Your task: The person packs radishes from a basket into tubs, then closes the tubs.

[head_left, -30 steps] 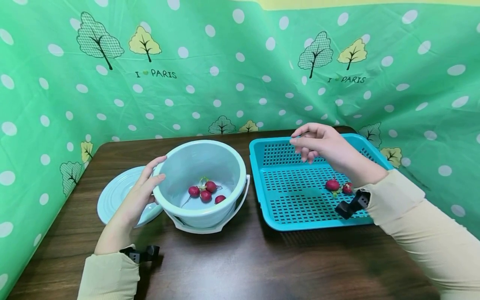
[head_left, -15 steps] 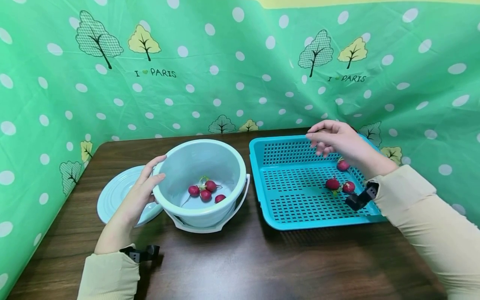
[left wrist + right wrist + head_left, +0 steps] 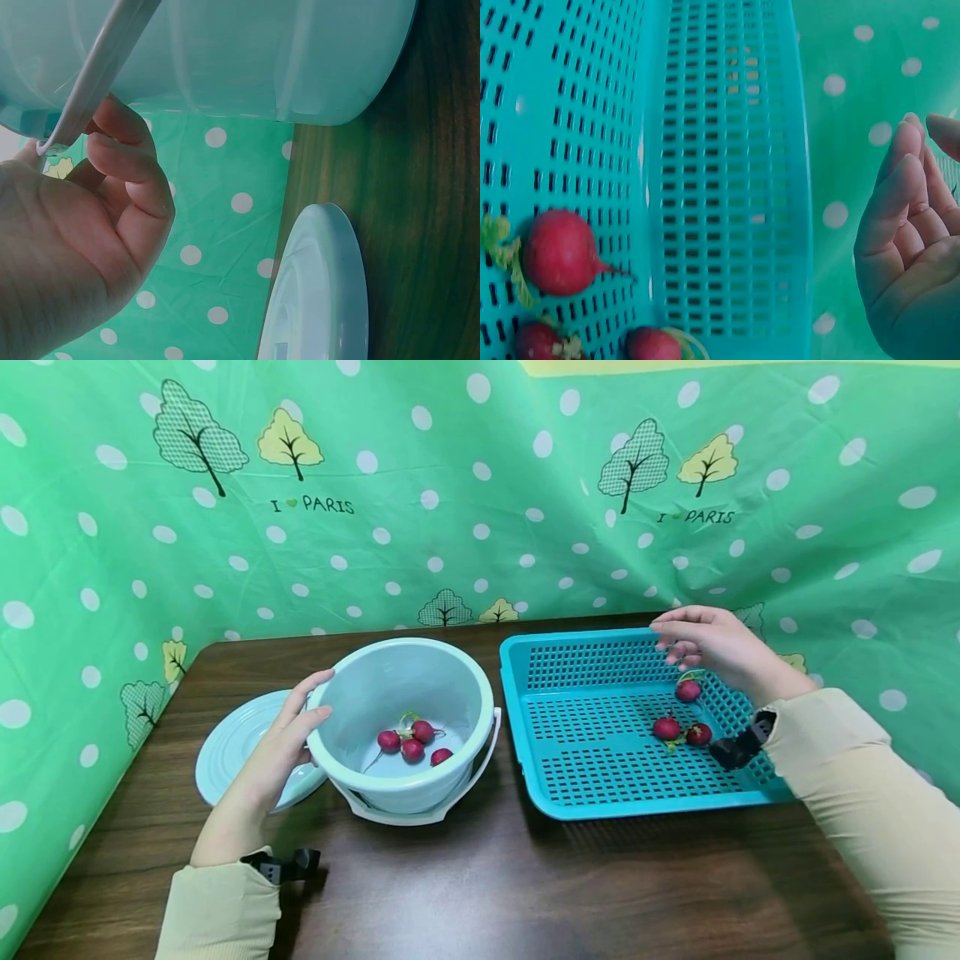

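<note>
My left hand (image 3: 279, 747) grips the rim of a pale blue bucket (image 3: 378, 693), with its thumb at the rim's left side. Inside the bucket lie several radishes (image 3: 412, 750), red with thin roots. Over the far right part of a turquoise perforated basket (image 3: 555, 706) hovers my right hand (image 3: 708, 643), its fingers loosely bent and holding nothing. Below that hand, three radishes rest in the basket: one radish (image 3: 687, 690) near the back, another radish (image 3: 666, 728) and a third radish (image 3: 699, 734) in front of it. The right wrist view shows a radish (image 3: 561, 253) with leaves on the perforated floor.
A pale blue round lid (image 3: 232, 743) lies on the dark wooden table (image 3: 570, 893), left of the bucket and partly behind my left arm. The bucket's handle (image 3: 487, 760) hangs down at its front right. Behind the table hangs a green dotted cloth (image 3: 450, 468).
My right hand has moved rightward across the basket, uncovering the radish near the back and more of the basket's right side. My left hand and the bucket stay where they were.
</note>
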The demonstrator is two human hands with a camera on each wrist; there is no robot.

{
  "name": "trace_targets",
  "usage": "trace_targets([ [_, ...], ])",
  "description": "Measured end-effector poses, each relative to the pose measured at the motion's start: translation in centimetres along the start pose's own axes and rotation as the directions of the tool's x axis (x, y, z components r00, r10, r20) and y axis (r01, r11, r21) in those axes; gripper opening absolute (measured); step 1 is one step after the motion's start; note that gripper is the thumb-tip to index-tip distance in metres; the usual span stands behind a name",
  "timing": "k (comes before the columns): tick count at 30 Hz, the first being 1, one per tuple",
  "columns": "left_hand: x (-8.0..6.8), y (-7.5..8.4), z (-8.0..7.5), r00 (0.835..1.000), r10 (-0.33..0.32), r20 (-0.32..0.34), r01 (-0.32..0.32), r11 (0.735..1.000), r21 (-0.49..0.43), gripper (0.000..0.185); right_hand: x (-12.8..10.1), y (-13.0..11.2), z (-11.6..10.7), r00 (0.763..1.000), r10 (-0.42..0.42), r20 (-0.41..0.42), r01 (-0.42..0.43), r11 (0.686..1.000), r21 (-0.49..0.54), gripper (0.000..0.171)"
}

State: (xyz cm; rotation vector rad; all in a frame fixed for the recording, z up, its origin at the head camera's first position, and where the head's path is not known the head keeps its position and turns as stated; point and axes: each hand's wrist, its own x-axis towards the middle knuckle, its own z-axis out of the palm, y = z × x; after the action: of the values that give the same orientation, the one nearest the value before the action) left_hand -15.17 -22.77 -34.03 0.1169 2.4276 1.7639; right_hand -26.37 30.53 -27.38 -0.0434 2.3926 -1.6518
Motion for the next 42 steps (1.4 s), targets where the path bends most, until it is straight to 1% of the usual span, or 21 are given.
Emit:
trace_targets([
  [4, 0.0, 0.1, 0.0, 1.000, 0.003, -0.003, -0.003, 1.000, -0.003, 0.056, 0.1, 0.7, -1.0, 0.999, 0.040, 0.009, -0.040, 0.999, 0.007, 0.019],
  [9, 0.1, 0.2, 0.1, 1.000, 0.004, 0.002, -0.004, 1.000, -0.007, 0.056, 0.2, 1.5, -1.9, 0.996, 0.079, 0.034, -0.078, 0.996, -0.034, 0.017],
  [15, 0.1, 0.1, 0.2, 1.000, 0.006, -0.002, -0.006, 1.000, -0.005, 0.056, 0.4, 2.3, -2.5, 0.994, 0.099, 0.042, -0.096, 0.994, -0.055, 0.011],
  [20, 0.0, 0.1, 0.2, 1.000, 0.000, -0.002, 0.000, 1.000, -0.007, 0.056, 0.8, 3.3, -3.0, 0.991, 0.125, 0.042, -0.122, 0.991, -0.061, 0.011],
  [28, 0.1, 0.1, 0.1, 1.000, -0.003, 0.003, 0.003, 1.000, 0.001, 0.056, 1.3, 4.6, -3.8, 0.985, 0.155, 0.074, -0.150, 0.986, -0.076, 0.010],
  [30, 0.1, 0.1, 0.1, 1.000, -0.003, 0.002, 0.003, 1.000, 0.000, 0.056, 1.4, 4.8, -3.8, 0.983, 0.169, 0.073, -0.164, 0.984, -0.072, 0.017],
  [34, 0.1, 0.1, 0.1, 1.000, -0.003, -0.002, 0.003, 1.000, -0.001, 0.057, 1.7, 5.3, -3.8, 0.980, 0.186, 0.077, -0.176, 0.977, -0.117, 0.053],
  [36, 0.1, 0.0, 0.1, 1.000, -0.001, -0.002, 0.001, 1.000, -0.002, 0.057, 1.9, 5.5, -3.7, 0.978, 0.195, 0.079, -0.182, 0.972, -0.151, 0.068],
  [38, 0.1, 0.0, 0.1, 1.000, 0.001, -0.001, -0.001, 1.000, -0.004, 0.057, 2.1, 5.8, -3.7, 0.974, 0.208, 0.087, -0.190, 0.966, -0.178, 0.074],
  [42, 0.1, 0.0, 0.1, 1.000, 0.002, -0.003, -0.002, 1.000, -0.008, 0.057, 2.4, 6.2, -3.5, 0.965, 0.242, 0.097, -0.219, 0.954, -0.206, 0.077],
])
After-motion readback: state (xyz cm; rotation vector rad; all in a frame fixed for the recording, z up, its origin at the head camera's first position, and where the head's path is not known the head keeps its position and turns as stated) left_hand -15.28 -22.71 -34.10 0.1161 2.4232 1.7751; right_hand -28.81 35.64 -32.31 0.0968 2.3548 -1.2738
